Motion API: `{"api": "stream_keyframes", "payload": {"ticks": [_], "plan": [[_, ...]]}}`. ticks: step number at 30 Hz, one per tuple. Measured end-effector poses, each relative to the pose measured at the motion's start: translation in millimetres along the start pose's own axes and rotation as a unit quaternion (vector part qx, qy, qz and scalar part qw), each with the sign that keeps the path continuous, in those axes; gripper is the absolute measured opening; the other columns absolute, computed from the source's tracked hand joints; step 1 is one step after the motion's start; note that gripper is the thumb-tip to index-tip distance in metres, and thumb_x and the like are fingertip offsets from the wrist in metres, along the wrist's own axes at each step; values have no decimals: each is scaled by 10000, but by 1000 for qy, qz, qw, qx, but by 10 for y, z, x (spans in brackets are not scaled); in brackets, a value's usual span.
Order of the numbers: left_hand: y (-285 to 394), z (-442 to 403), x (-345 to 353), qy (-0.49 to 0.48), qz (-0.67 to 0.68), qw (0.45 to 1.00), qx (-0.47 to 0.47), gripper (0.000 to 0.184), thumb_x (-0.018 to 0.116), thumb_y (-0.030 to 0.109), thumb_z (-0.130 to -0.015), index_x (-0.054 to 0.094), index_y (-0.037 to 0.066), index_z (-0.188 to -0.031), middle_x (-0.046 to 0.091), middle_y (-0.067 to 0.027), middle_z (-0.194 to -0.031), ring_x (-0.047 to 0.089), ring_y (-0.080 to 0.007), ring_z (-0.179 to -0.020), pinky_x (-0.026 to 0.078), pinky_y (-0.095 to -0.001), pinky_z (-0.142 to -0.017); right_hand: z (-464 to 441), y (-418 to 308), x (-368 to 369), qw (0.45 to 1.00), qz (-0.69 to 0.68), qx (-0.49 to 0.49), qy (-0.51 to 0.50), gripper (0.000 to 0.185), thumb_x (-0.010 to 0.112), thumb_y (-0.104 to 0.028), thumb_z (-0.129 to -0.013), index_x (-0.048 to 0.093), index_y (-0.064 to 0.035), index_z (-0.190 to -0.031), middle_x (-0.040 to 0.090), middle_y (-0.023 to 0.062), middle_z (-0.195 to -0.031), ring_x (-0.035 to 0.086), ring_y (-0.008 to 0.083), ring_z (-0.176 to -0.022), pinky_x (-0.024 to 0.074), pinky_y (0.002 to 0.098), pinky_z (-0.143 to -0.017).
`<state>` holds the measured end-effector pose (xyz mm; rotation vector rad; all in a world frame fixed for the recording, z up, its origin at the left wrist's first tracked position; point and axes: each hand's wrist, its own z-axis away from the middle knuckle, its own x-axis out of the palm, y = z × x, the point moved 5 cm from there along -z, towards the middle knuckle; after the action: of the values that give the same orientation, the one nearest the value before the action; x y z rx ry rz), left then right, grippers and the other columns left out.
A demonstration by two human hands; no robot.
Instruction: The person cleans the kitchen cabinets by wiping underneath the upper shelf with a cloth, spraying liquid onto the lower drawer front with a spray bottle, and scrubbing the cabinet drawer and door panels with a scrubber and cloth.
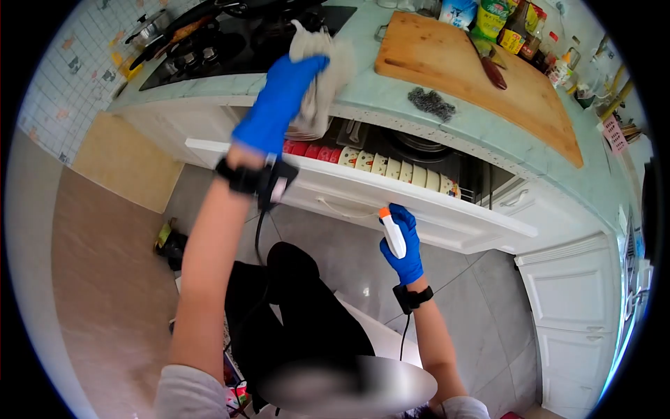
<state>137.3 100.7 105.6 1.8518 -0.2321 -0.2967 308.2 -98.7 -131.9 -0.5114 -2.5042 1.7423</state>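
My left hand (274,105), in a blue glove, is closed on a pale greyish cloth (326,80). The cloth lies over the front edge of the countertop (244,84) beside the stove and hangs down toward the open drawer (460,213). In my right hand (410,260), also gloved in blue, is a spray bottle, whose white head (395,239) and orange nozzle show; the rest of it is hidden by the hand. This hand is in front of the drawer's white face. Inside the drawer stands a row of patterned bowls (396,170), with red ones at the left.
A black stove (216,59) with pans is at the back left. On the counter lie a steel wool scrubber (431,103) and a wooden cutting board (453,59) bearing a knife (490,66). Sauce bottles (515,26) stand behind it. White cabinets (569,293) line the right.
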Motion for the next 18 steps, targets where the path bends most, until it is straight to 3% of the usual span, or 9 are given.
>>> {"api": "stream_keyframes", "payload": {"ticks": [1, 4, 5, 9, 11, 12, 14, 16, 18], "plan": [[90, -107, 73, 33, 1, 995, -94, 335, 596, 264, -787, 580, 33, -1029, 597, -54, -938, 545, -123, -872, 440, -246, -757, 11, -4, -8, 998, 40, -43, -7, 453, 550, 57, -609, 491, -53, -1045, 420, 136, -1230, 437, 291, -1116, 359, 317, -936], [-201, -665, 191, -96, 107, 987, -71, 387, 592, 323, -781, 570, 57, -1060, 586, -73, -997, 526, -149, -952, 420, -266, -803, 19, -115, -14, 991, 102, -78, -25, 495, 572, 44, -615, 462, -67, -1084, 403, 153, -1248, 425, 309, -1135, 365, 330, -936], [-274, -784, 241, -28, 50, 979, -194, 450, 604, 361, -762, 551, 69, -1100, 567, -98, -1069, 515, -202, -1001, 399, -302, -855, 25, -112, -13, 992, 95, -81, -24, 496, 574, 45, -613, 463, -67, -1083, 403, 152, -1248, 424, 309, -1135, 365, 331, -936], [-681, -1200, 312, -4, -30, 970, -241, 559, 654, 375, -719, 522, 9, -1120, 522, -128, -1163, 479, -244, -1051, 364, -350, -910, 10, -203, -31, 990, 110, -86, -23, 508, 578, 49, -604, 465, -71, -1084, 405, 147, -1247, 418, 306, -1141, 366, 328, -936], [-567, -1255, 334, 46, -131, 983, -118, 588, 682, 387, -691, 528, -4, -1104, 555, -145, -1107, 528, -247, -984, 411, -352, -854, 5, -225, -44, 990, 114, -79, -15, 502, 578, 49, -605, 468, -72, -1080, 402, 144, -1251, 417, 303, -1143, 367, 321, -934], [-579, -1327, 321, 44, -129, 983, -119, 588, 682, 387, -691, 528, -4, -1104, 555, -145, -1107, 528, -247, -984, 411, -352, -854, 17, -224, -50, 991, 114, -69, -9, 497, 578, 49, -605, 472, -72, -1076, 399, 141, -1256, 416, 300, -1144, 368, 314, -933], [-411, -1406, 215, 86, -242, 966, -30, 599, 762, 256, -620, 502, -48, -1067, 600, -177, -955, 597, -257, -767, 495, -337, -684, 41, -247, -41, 992, 106, -60, -6, 494, 576, 46, -612, 476, -70, -1082, 414, 137, -1244, 430, 297, -1131, 368, 310, -932], [-303, -1319, 64, 74, -309, 947, -46, 622, 755, 319, -606, 516, -53, -1044, 597, -209, -963, 605, -280, -850, 493, -367, -738, 34, -271, -9, 994, 96, -54, -7, 491, 575, 43, -619, 481, -67, -1087, 429, 132, -1232, 444, 294, -1118, 369, 305, -932], [-224, -1270, -145, 83, -415, 903, 74, 621, 723, 374, -616, 531, -44, -1033, 584, -238, -988, 596, -328, -872, 486, -366, -756, 84, -287, 34, 992, 120, -42, -6, 490, 568, 38, -639, 483, -52, -1113, 476, 128, -1187, 475, 291, -1084, 374, 309, -926]]}}
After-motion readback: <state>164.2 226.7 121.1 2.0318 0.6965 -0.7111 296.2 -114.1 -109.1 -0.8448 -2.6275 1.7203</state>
